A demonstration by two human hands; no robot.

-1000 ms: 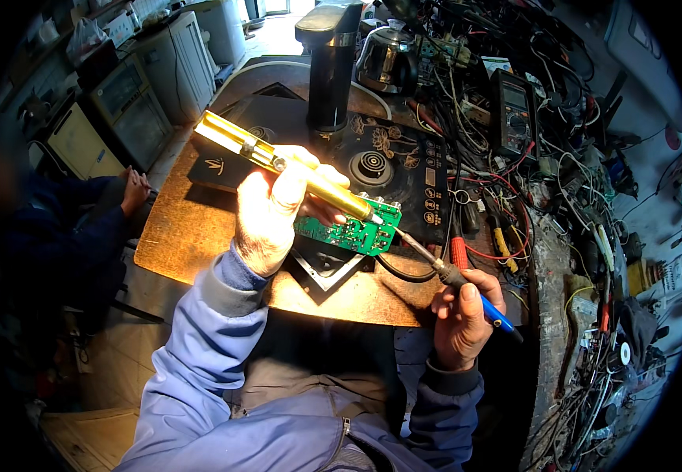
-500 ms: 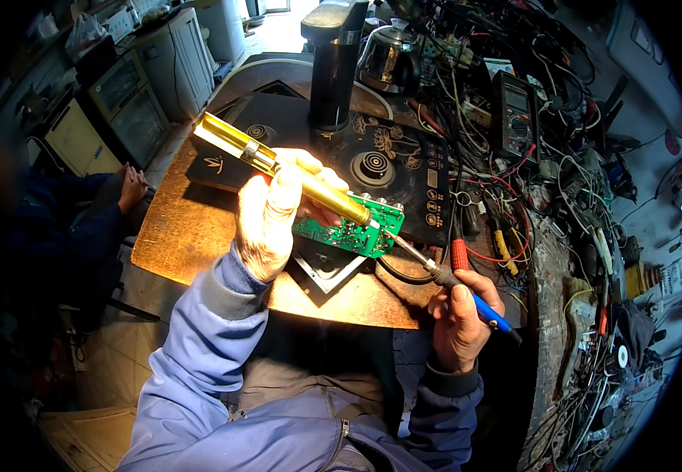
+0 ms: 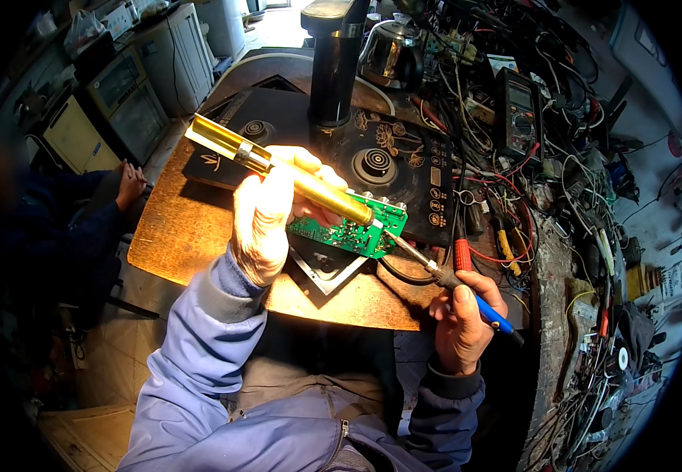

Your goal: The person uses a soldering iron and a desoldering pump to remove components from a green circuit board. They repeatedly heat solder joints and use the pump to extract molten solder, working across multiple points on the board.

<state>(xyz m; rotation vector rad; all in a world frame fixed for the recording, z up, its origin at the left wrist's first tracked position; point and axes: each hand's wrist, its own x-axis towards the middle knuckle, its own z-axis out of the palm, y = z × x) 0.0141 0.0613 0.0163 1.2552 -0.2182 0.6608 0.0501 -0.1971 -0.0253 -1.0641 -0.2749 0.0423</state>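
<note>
Left hand (image 3: 266, 212) gripped gold desoldering pump (image 3: 278, 169) plus green circuit board (image 3: 353, 228); right hand (image 3: 463, 318) clenched soldering iron (image 3: 467, 287), tip at board edge. Work looked midway.

Over the last second the left hand (image 3: 266, 212) has tipped the gold desoldering pump (image 3: 278, 167) slightly lower along the green circuit board (image 3: 354, 230). The right hand (image 3: 463, 318) has drawn the soldering iron (image 3: 467, 291) a little nearer the board's edge.
</note>
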